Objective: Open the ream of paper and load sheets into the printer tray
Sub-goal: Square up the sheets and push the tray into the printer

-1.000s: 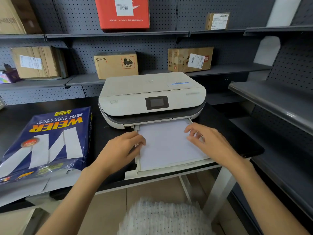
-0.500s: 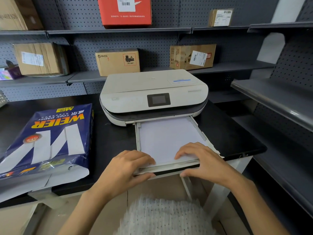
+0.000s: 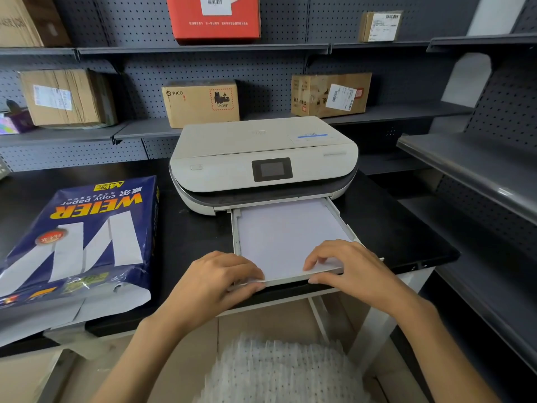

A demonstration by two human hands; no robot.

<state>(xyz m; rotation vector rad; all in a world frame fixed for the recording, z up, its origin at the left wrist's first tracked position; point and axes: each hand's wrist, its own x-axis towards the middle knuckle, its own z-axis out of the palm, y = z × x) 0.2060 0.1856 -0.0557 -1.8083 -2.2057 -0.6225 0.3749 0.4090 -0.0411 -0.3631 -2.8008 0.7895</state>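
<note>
A single wide-angle head view looks forward and down from close above the near edge of the black table point(image 3: 189, 248), facing the printer point(image 3: 261, 158) and shelves point(image 3: 203, 49) behind.

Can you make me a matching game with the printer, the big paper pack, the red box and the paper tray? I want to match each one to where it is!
Things:
1. printer
2. paper pack
3. red box
4. paper tray

Places:
A. on the top shelf
B. on the left of the black table, its end torn open
C. pulled out toward the person, white sheets inside
D. at the back of the table, screen facing forward

Pairs: 1-D, 2-B, 3-A, 4-C
</note>
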